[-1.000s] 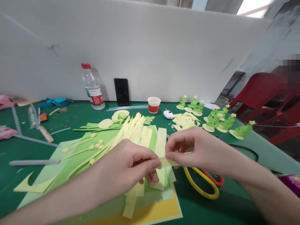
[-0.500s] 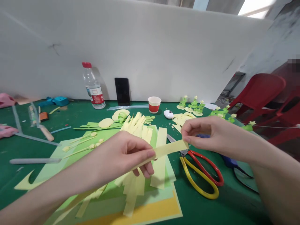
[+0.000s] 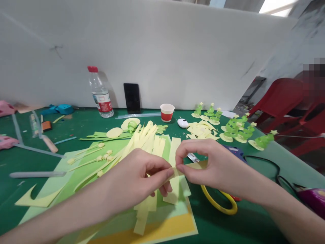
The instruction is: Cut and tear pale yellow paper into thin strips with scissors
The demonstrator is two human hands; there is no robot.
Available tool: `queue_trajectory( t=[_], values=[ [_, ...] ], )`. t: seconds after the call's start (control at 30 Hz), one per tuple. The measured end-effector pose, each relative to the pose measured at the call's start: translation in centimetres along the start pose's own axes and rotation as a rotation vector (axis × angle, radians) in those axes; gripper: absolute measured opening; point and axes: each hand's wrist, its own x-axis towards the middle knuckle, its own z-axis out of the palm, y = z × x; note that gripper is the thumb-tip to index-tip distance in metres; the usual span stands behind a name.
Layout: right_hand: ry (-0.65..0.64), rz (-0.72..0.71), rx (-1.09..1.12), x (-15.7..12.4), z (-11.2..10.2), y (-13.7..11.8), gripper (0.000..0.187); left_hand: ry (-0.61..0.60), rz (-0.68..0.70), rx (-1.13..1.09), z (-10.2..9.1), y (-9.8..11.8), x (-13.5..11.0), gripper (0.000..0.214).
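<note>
My left hand (image 3: 149,176) pinches a pale yellow paper strip (image 3: 178,172) between thumb and fingers. Close beside it, my right hand (image 3: 200,162) is closed on the same strip, whose free end shows past the palm. Below both hands lies a pile of cut pale yellow strips (image 3: 146,135) on green and yellow paper sheets (image 3: 175,220). Scissors with red and yellow handles (image 3: 225,210) rest under my right hand, partly hidden by it. Small paper stars on thin strips (image 3: 100,157) lie left of the pile.
A water bottle (image 3: 102,98), a black phone (image 3: 132,98) and a paper cup (image 3: 167,113) stand along the white board. Several green paper spirals with stars (image 3: 232,127) stand at right. Pink glue guns (image 3: 7,142) sit at far left, a grey stick (image 3: 38,174) nearer.
My right hand has moved left along the paper strip, close to my left hand. The stretch of strip between the hands is now much shorter. More of the scissors is covered.
</note>
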Motion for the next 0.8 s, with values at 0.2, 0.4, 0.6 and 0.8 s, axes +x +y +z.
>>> queue_trajectory(
  t=[0.2,0.4,0.6,0.8],
  values=[
    [0.01,-0.013,0.07,0.1,0.3,0.1,0.01,0.074,0.087,0.026,0.4,0.0,0.2,0.036],
    [-0.005,0.044,0.038,0.1,-0.6,0.3,0.009,0.053,0.078,-0.002,-0.1,0.1,0.2,0.034],
    [-0.028,0.17,0.054,0.1,-3.5,1.6,0.011,0.081,0.025,-0.03,-1.8,0.0,-0.3,0.03],
    [0.113,0.089,-0.016,0.2,-4.5,1.6,0.005,0.046,-0.056,-0.124,-2.1,-0.2,-0.1,0.026]
  ],
)
